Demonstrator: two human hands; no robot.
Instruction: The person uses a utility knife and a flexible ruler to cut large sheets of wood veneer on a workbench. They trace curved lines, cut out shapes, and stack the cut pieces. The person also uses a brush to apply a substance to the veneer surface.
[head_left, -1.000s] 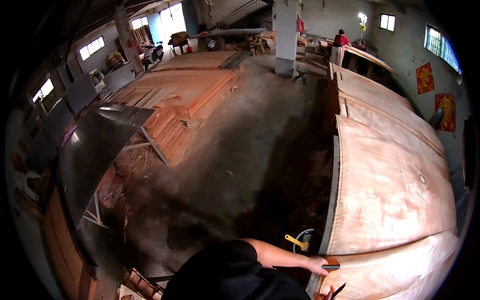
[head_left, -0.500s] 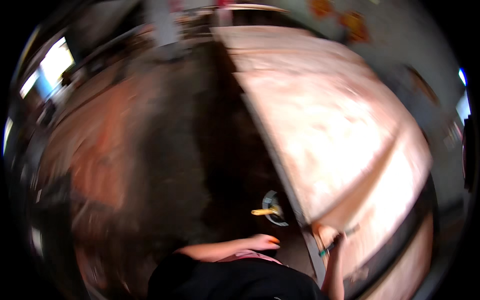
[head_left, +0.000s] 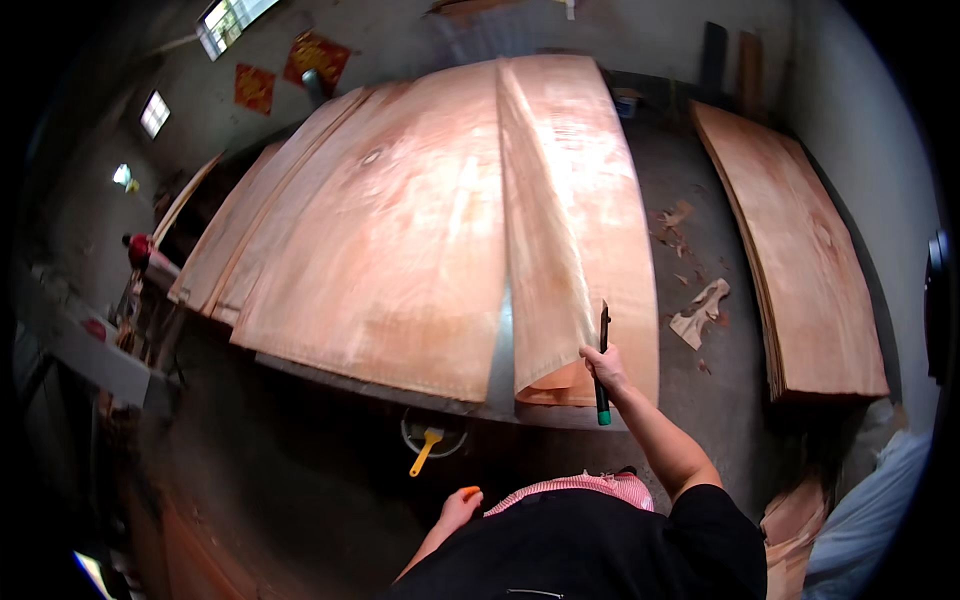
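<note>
In front of the bench, the left grip is closed on an orange piece; just off its near edge, a brush leans on a bucket. Above that edge, the right grip clasps a knife by the folded sheet on the bench; right of the bench lie scraps, then a stack.

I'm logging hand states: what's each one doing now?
Left hand: something orange at its fingertips; whether held cannot be told.
Right hand: closed on a black tool with a green end.
</note>
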